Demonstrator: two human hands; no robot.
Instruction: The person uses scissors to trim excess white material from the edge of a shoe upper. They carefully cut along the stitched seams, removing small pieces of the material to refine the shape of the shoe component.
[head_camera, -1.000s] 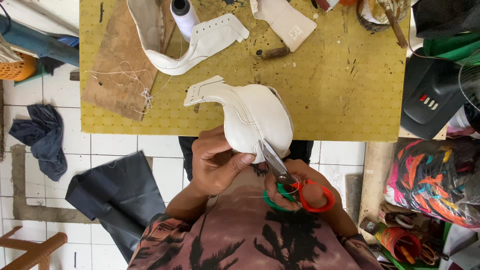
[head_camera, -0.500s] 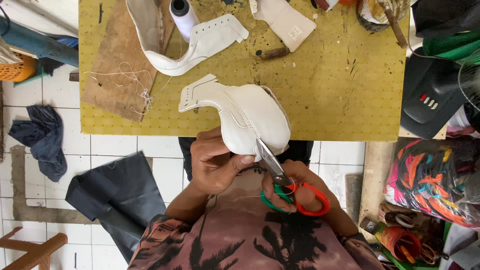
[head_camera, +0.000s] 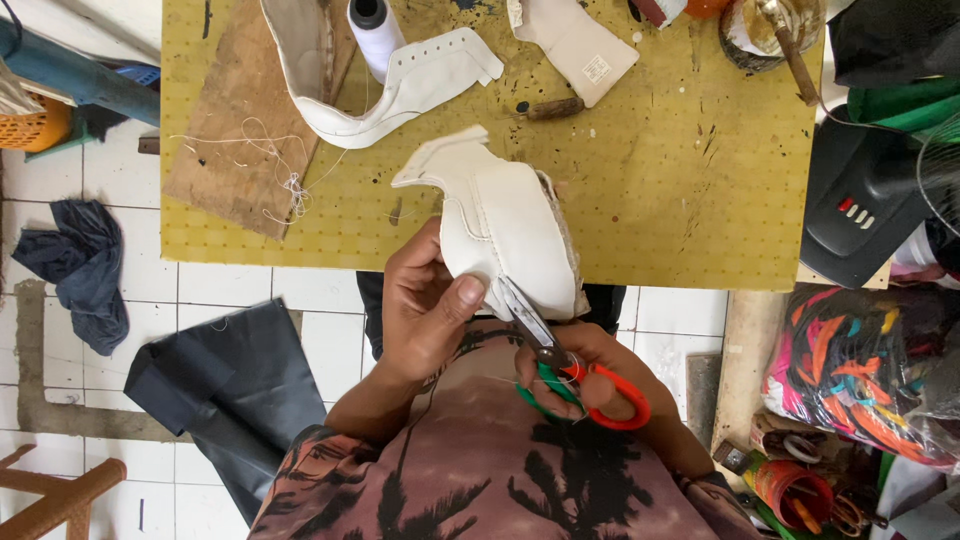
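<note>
Two hands busy, left (head_camera: 425, 305) gripping white shoe upper (head_camera: 505, 225), toe toward person; right (head_camera: 590, 375) gripping scissors (head_camera: 560, 365)

White thread spool (head_camera: 368, 30) on yellow pegboard table (head_camera: 680, 200); dark cloth (head_camera: 75, 265) (crumpled) on floor.

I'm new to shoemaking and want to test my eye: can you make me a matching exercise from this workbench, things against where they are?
Things:
1. scissors
2. white shoe upper
3. thread spool
4. dark cloth

Places:
A. on the tiled floor
B. in the right hand
C. standing at the table's far edge
D. gripped by the left hand

Pairs: 1-B, 2-D, 3-C, 4-A
</note>
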